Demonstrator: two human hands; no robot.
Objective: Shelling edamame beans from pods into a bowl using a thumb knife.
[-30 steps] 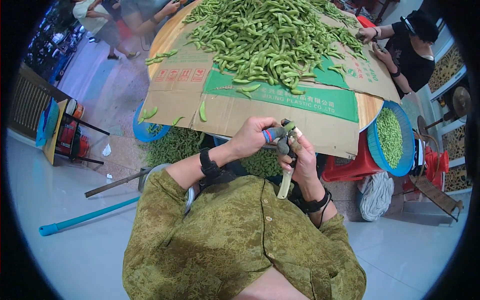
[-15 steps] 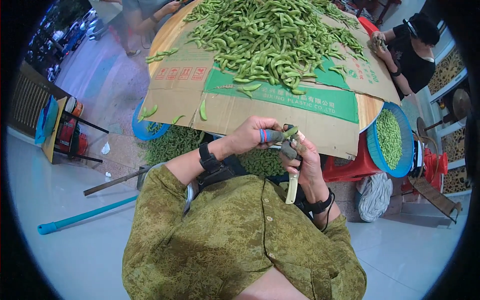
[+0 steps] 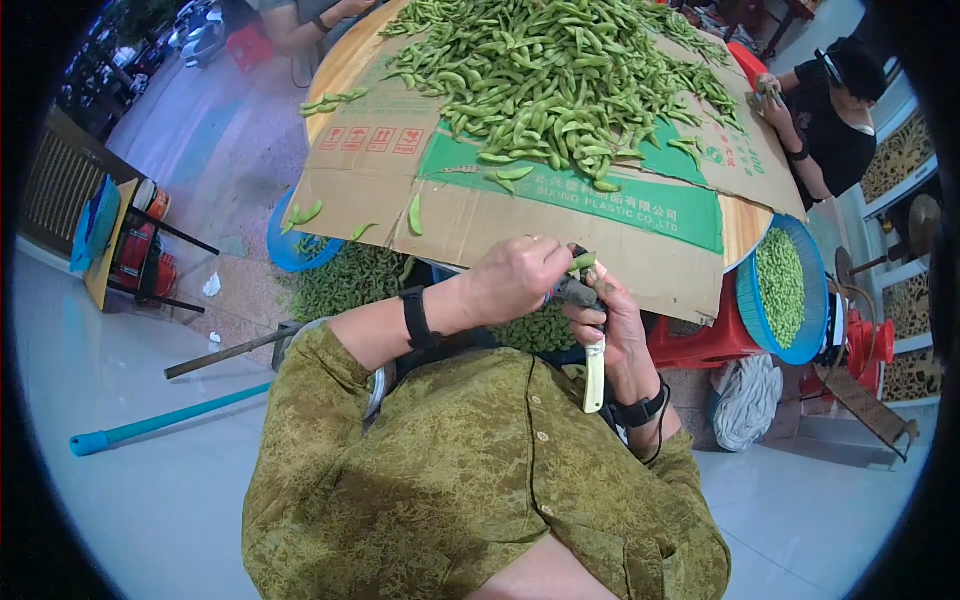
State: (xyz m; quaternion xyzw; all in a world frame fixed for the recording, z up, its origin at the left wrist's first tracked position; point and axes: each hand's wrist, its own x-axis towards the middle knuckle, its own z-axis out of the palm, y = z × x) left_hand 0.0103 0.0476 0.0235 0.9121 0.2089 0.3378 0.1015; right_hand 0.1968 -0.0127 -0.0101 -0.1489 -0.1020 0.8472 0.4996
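My left hand (image 3: pixel 515 282), with fingers curled and its back turned up, meets my right hand at the near edge of the cardboard. Between them is a green bean pod (image 3: pixel 582 262), which my left fingers seem to pinch; their tips are partly hidden. My right hand (image 3: pixel 617 322) is closed round a small knife, whose cream handle (image 3: pixel 595 378) hangs down below the palm. Dark grey finger covers (image 3: pixel 578 292) show where the hands meet. A large heap of bean pods (image 3: pixel 550 90) lies on the cardboard (image 3: pixel 350 190) beyond.
A blue basket of shelled beans (image 3: pixel 780 285) stands at the right, by a red stool (image 3: pixel 700 340). Pods and green bits (image 3: pixel 350 285) lie below the table, near a blue basin (image 3: pixel 290 240). Another person (image 3: pixel 835 130) works at the far right; another person's arm (image 3: pixel 300 35) shows far left.
My left hand has rolled over so its back faces up, and its fingers have curled in over the pod. My right hand keeps its hold on the knife.
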